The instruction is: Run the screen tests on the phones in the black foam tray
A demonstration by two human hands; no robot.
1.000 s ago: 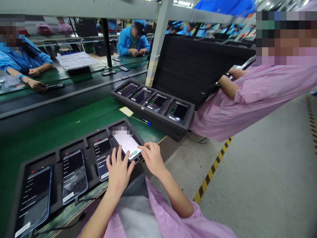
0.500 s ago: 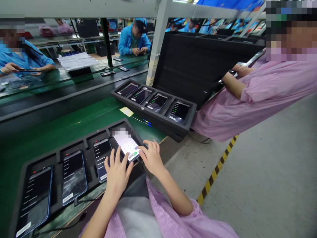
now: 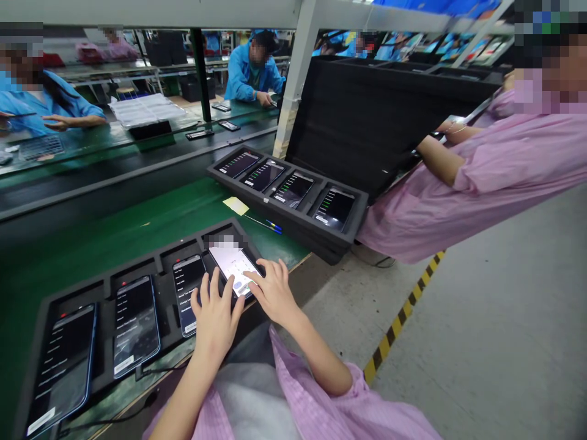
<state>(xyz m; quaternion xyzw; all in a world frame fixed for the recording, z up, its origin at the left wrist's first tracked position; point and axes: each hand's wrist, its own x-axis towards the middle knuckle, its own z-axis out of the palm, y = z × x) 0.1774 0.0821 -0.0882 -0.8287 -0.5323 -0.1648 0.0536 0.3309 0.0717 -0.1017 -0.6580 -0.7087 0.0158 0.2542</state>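
Observation:
A smartphone with a bright white keypad screen [image 3: 230, 264] lies at the right end of a black foam tray [image 3: 106, 290]. Over its lower right part is my right hand [image 3: 276, 293], fingers apart, with a fingertip at the keypad. My left hand [image 3: 214, 318] is spread between this phone and the neighbouring dark-screened smartphone [image 3: 183, 287], partly covering both. It grips nothing; whether its fingertips touch the glass I cannot tell. Two more smartphones with dark menu screens, one in the middle [image 3: 136, 330] and one at the left end [image 3: 64, 373], rest in the tray.
A second foam tray [image 3: 316, 215] holding several phones stands beyond, with a yellow note [image 3: 235, 205] and pens [image 3: 268, 227] nearby. Black cables [image 3: 151, 400] run along the front edge. A person in pink [image 3: 486, 177] stands at the right; people in blue work across the conveyor.
My right fingertip has shifted left and slightly down across the bright keypad. My left hand has barely moved. The view has shifted a little.

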